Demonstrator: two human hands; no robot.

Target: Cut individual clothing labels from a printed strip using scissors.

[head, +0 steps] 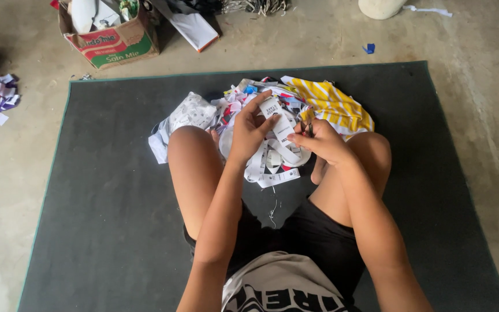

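Label pile (261, 115) on mat (105, 190); box (114, 37) behind.

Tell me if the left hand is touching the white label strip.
Touching. The head view shows the left hand with its fingers wrapped around the white label strip, thumb pressed on its upper end, no gap.

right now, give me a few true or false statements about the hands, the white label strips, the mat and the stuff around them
1. The left hand holds up a white printed label strip. True.
2. The person sits on a bright red woven mat. False: the dark grey mat has a green edge.
3. A yellow and white striped cloth lies beyond the right hand. True.
4. The cardboard box stands on the mat. False: it stands on the concrete floor.
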